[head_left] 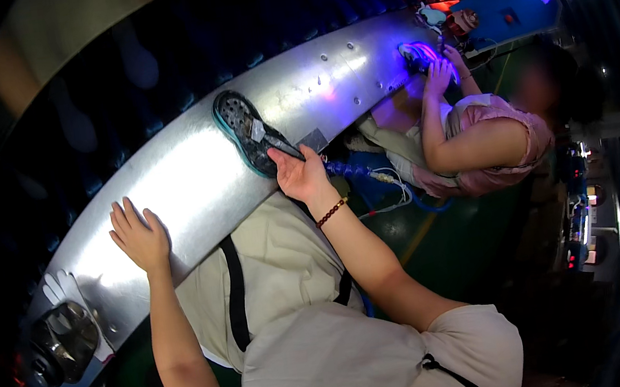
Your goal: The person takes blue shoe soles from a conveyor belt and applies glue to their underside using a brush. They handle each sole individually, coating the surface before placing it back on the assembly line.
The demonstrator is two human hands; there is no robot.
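A dark clog (240, 124) with round holes in its toe and a teal edge lies on the long metal worktop in front of me. A small pale patch shows on its middle. My right hand (303, 174), palm turned up and wearing a beaded bracelet, is at the clog's near end. Its fingers and thumb are closed about a dark strip there that looks like the heel strap. Farther left, my left hand (142, 237) rests flat on the bright metal surface, fingers spread, holding nothing.
The curved metal worktop (163, 166) runs from lower left to upper right. A white glove (76, 305) and a clear dark-lidded container (64, 343) sit at its left end. To my right, a co-worker (475, 130) handles a shoe (419, 58) under violet light. Dark shoe-shaped pieces line the far side.
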